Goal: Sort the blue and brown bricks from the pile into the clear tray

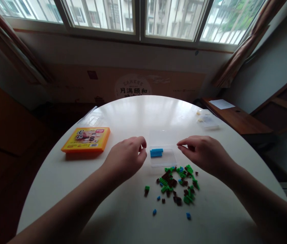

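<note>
In the head view, both bare hands are held over a round white counter [54, 189], one on each side of a clear plastic box [169, 159]. The left hand [125, 154] is just left of the box, its fingers curled toward the thumb; its grip stands slightly apart, with a small gap showing. The right hand [204, 150] is to the box's right, with thumb and forefinger tips very near each other; whether that grip touches, or pinches something tiny, I cannot tell.

A small block of ribbed bright-blue plastic pieces [156, 153] lies in the left part of the clear box. Nearer the person, a loose pile of small green, dark brown and blue plastic bricks [172, 183] is spread on the counter, with several strays around it. Two blue bricks lie closest to the person, well apart from each other.

A flat orange box with a yellow printed top [86, 138] sits left of the left hand, with a clear plastic tray [94, 119] behind it. Clear plastic containers [209, 121] rest near the far right edge.
</note>
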Tool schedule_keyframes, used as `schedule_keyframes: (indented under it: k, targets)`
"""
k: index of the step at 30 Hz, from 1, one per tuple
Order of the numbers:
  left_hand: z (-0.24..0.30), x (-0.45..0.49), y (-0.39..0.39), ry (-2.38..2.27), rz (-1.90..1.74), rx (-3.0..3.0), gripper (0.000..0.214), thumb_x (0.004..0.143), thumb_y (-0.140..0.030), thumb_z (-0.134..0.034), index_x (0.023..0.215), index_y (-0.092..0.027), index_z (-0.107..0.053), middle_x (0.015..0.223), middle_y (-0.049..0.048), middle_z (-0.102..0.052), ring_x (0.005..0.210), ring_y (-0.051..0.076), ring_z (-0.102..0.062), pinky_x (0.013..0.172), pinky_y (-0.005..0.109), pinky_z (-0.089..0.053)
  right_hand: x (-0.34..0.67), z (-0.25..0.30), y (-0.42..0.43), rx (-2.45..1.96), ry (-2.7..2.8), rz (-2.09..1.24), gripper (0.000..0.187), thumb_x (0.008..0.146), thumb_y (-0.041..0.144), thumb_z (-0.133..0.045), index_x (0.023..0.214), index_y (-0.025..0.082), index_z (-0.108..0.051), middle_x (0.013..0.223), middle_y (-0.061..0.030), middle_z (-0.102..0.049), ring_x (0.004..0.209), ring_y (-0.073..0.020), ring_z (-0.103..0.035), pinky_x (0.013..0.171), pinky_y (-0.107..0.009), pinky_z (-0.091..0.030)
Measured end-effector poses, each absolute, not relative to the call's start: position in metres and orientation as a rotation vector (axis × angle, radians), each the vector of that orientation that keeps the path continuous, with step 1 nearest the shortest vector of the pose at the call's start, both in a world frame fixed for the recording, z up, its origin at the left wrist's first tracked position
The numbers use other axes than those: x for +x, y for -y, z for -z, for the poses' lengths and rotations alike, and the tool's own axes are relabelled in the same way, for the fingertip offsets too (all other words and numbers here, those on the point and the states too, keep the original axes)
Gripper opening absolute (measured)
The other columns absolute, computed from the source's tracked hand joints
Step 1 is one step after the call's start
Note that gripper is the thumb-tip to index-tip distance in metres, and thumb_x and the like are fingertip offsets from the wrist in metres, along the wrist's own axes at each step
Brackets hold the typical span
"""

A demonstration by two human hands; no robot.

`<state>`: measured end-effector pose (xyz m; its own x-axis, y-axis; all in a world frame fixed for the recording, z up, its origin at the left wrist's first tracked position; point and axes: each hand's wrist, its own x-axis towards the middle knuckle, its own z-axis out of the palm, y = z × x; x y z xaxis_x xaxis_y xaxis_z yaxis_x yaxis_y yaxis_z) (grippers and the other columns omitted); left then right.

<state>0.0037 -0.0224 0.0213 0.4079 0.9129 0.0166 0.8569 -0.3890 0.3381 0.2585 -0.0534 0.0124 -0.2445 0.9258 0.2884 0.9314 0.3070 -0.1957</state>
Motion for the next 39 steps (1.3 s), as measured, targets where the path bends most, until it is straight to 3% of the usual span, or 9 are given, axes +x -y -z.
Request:
schedule_keyframes:
  k: [5,9,21,28,39]
  targets:
    - [-0.022,0.003,0.021,-1.356,-0.295,2.466,0.028,0.086,-0.021,-0.045,0.100,-0.025,-0.069,0.098,0.0027,-0.068,0.076,0.017,-0.062,0.068,0.030,-0.047,0.274,-0.023,0.053,-1.591,2.233,-0.046,0.018,0.088,0.030,-0.059,0.090,0.028,-0.077,0.088,0.0017,-0.076,0.072,-0.0150,-0.068,0.063,-0.027,-0.048]
    - [-0.018,0.005,0.023,-1.291,-0.189,2.517,0.033,0.087,-0.021,-0.044,0.105,-0.029,-0.070,0.103,0.0026,-0.068,0.079,0.018,-0.064,0.070,0.030,-0.048,0.273,-0.022,0.049,-1.554,2.291,-0.146,0.016,0.087,0.026,-0.060,0.087,0.028,-0.076,0.085,0.0035,-0.075,0.069,-0.0132,-0.066,0.061,-0.025,-0.045]
    - [-0.021,0.007,0.025,-1.081,-0.232,2.580,0.022,0.084,-0.016,-0.048,0.090,-0.022,-0.068,0.087,0.0007,-0.068,0.070,0.013,-0.059,0.065,0.024,-0.044,0.282,-0.040,0.053,-1.235,2.673,-0.442,0.019,0.082,0.017,-0.062,0.082,0.030,-0.077,0.074,0.0058,-0.071,0.063,-0.0087,-0.061,0.059,-0.021,-0.040]
    - [-0.026,0.005,0.030,-0.780,-0.110,2.621,0.023,0.078,-0.009,-0.052,0.086,-0.022,-0.069,0.082,-0.0007,-0.069,0.064,0.011,-0.059,0.059,0.020,-0.042,0.283,-0.039,0.056,-1.309,2.830,-0.647,0.031,0.078,0.015,-0.058,0.093,0.034,-0.078,0.082,0.0033,-0.075,0.073,-0.0141,-0.066,0.069,-0.025,-0.043]
    - [-0.026,0.001,0.032,-0.731,0.026,2.593,0.027,0.079,-0.012,-0.060,0.095,-0.029,-0.073,0.088,-0.0018,-0.075,0.079,0.015,-0.068,0.073,0.024,-0.049,0.278,-0.038,0.056,-1.321,2.850,-0.634,0.029,0.079,0.016,-0.058,0.093,0.032,-0.078,0.082,0.0021,-0.075,0.072,-0.0146,-0.065,0.066,-0.025,-0.040]
